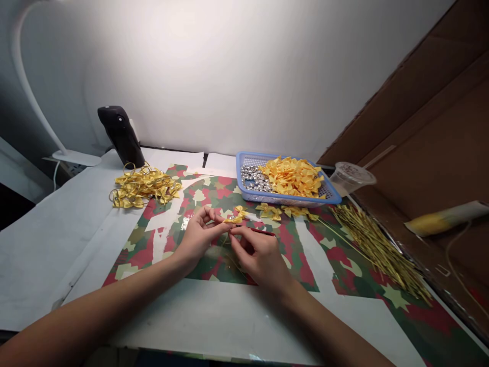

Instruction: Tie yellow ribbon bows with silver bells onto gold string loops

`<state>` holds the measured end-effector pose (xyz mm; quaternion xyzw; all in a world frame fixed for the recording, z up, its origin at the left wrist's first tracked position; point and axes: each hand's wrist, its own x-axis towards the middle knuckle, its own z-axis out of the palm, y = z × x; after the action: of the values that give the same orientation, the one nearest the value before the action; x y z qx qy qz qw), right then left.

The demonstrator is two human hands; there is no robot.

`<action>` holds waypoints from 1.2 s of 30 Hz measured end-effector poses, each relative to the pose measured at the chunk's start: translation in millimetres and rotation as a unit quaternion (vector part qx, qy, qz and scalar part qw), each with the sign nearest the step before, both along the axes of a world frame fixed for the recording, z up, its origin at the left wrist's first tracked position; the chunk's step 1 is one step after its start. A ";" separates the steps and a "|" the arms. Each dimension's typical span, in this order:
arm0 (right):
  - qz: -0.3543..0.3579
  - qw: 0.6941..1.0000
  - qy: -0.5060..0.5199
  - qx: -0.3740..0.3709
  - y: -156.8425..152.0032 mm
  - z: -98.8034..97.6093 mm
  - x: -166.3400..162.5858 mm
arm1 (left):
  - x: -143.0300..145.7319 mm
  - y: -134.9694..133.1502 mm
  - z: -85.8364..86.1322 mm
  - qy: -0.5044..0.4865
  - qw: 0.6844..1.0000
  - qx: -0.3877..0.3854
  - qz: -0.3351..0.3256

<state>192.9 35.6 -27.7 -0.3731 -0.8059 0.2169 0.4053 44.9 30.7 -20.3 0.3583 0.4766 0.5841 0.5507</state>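
Note:
My left hand (198,237) pinches a small yellow ribbon bow (234,220) between thumb and fingers, above the camouflage-patterned mat (328,255). My right hand (260,255) is closed just right of it, fingertips meeting the bow, and it seems to hold a thin gold cord that hangs below; a slim dark red tool (263,232) lies along its fingers. Another loose bow (241,209) lies just beyond the hands.
A blue basket (244,195) holds yellow bows (292,176) and silver beads (252,178). A few bows (286,211) lie in front of it. Finished gold loops (143,186) are piled at left, gold ties (376,244) at right. A plastic cup (349,178), black device (121,133) and lamp base (74,158) stand behind.

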 end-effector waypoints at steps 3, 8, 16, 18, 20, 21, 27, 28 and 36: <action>0.011 0.994 0.027 -0.107 1.5 9.3 4.4 | -1.8 1.4 -1.5 0.003 1.000 0.002 -0.003; -0.063 0.951 0.182 -0.240 13.2 19.8 13.1 | -3.6 2.4 1.1 0.006 0.999 -0.013 -0.041; 0.020 0.934 0.195 -0.299 18.9 15.1 14.4 | -1.8 1.1 8.1 0.002 0.998 -0.020 -0.058; 0.021 0.931 0.192 -0.309 17.4 15.7 13.9 | -1.1 0.9 9.2 0.005 0.998 -0.019 -0.066; 0.019 0.931 0.187 -0.311 16.2 16.3 13.6 | -0.4 0.7 10.1 0.007 0.997 -0.022 -0.073; 0.019 0.933 0.182 -0.309 15.7 16.1 13.4 | -0.1 0.6 10.3 0.008 0.997 -0.024 -0.075; 0.015 0.943 0.184 -0.275 14.8 12.9 13.4 | 0.5 -0.1 9.9 0.007 0.996 -0.028 -0.080; 0.009 0.944 0.188 -0.270 15.0 13.1 13.6 | 0.4 -0.2 9.8 0.006 0.996 -0.030 -0.081; -0.027 0.955 0.196 -0.220 15.2 17.3 13.4 | 0.3 0.5 8.6 0.008 0.997 -0.030 -0.077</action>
<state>206.4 50.7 -10.4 -0.4246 -0.6328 0.4469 0.4684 45.2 31.2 -11.8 0.3822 0.4693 0.5225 0.6005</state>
